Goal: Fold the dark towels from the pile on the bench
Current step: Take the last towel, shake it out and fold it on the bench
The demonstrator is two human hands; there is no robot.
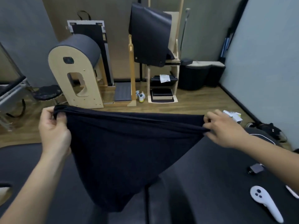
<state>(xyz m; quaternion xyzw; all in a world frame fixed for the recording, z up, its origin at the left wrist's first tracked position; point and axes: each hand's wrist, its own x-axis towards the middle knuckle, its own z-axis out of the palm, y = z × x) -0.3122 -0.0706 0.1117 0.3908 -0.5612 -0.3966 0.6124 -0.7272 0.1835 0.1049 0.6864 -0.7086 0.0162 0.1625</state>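
Note:
A dark navy towel (pixel 123 151) hangs stretched between my two hands above the black bench (pixel 202 183). My left hand (pixel 54 128) pinches its upper left corner, where the cloth is bunched. My right hand (pixel 226 128) grips the upper right corner. The top edge runs taut between them and looks doubled over. The lower part droops to a point that touches the bench near the middle. No pile of towels shows in this view.
On the bench at the right lie a white handheld controller (pixel 265 202) and a small dark device (pixel 256 168). Beyond the bench stand a wooden arched barrel (pixel 76 73), a wooden rack (pixel 161 81), dark baskets (pixel 195 75) and a black stool (pixel 47 92) on the wood floor.

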